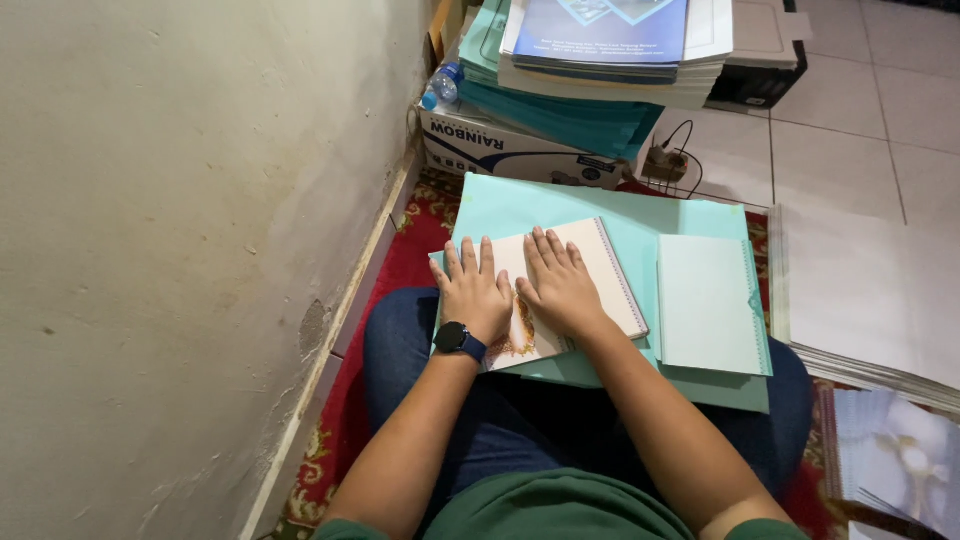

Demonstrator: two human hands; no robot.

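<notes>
Booklet (590,275) pinned under both hands.

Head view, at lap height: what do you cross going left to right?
wall → left hand with a dark watch → right hand, both flat on a cream booklet → pale green sheet stack → white paper pile

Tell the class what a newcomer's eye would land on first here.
Two hands, left and right, press flat on a cream booklet in the middle, over teal sheets on the lap. A black watch circles the left wrist. Behind, a paper stack tops a box by the wall.
</notes>
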